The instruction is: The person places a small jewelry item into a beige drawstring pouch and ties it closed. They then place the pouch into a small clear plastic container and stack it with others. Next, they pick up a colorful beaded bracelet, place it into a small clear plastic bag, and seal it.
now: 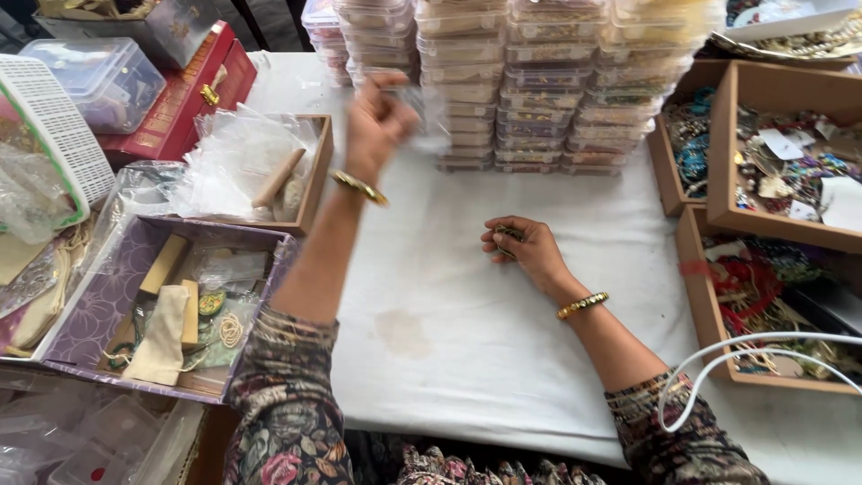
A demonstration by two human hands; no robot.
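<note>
Fingers of the right hand (530, 247) are curled around a small dark jewellery piece (508, 235), held just above the white cloth (467, 296); the left hand (377, 121) is raised and clenched, blurred, near a clear bag (422, 108), though whether the bag is gripped cannot be told; stacked clear boxes (539, 81) are seen behind; a purple box (117, 287) lies left; cardboard trays (772, 144) of beads are set right.
</note>
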